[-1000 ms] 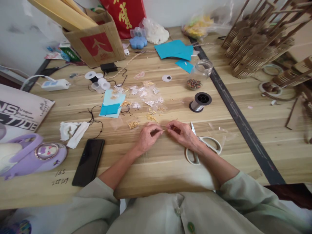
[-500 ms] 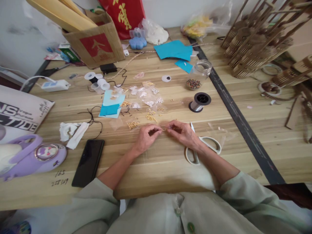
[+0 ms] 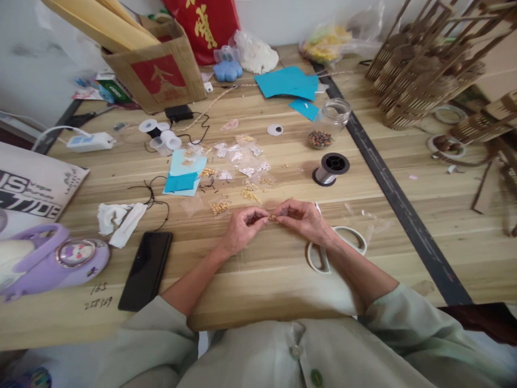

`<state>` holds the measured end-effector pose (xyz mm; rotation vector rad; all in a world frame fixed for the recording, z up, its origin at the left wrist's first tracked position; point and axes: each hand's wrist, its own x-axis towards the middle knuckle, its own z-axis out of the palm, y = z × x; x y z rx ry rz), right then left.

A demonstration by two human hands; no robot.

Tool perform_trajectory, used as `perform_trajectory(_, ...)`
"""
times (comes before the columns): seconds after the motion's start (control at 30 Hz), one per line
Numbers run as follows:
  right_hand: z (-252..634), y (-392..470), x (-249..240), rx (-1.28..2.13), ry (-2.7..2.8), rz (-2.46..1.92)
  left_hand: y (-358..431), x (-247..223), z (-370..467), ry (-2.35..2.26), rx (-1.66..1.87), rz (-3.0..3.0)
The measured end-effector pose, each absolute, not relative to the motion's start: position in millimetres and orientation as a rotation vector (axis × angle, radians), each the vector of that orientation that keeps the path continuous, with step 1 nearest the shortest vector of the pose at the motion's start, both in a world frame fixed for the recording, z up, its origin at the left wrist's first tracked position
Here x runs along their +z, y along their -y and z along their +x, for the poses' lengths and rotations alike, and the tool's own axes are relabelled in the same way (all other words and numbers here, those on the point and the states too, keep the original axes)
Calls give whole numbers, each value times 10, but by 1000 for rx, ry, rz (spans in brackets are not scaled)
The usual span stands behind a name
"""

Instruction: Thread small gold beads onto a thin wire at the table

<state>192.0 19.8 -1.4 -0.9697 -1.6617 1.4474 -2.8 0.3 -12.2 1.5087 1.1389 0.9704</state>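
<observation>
Gold piece (image 3: 272, 217) sits between grips, pinched by the right hand (image 3: 301, 222), with left hand (image 3: 243, 228) pinched too, contents unclear.

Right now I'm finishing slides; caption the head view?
Left hand and right hand meet at a tiny gold piece, scissors nearby.

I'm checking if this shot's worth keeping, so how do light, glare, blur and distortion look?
All in the head view: soft light, a diffuse shadow on the near table; clear packets glint; slatted brown structures look stretched toward the upper right; the gold-coloured piece between left hand and right hand is too small and soft to make out.
</observation>
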Motion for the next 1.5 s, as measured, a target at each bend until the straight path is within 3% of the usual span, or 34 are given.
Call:
perform_trajectory(1.17,1910,-164,43,1490,1700,-973,2,-85,-22,-1138,981,1537)
perform_trajectory(1.5,1919,-165,28,1449,1714,-991,43,-76,5,-1164,1138,1885)
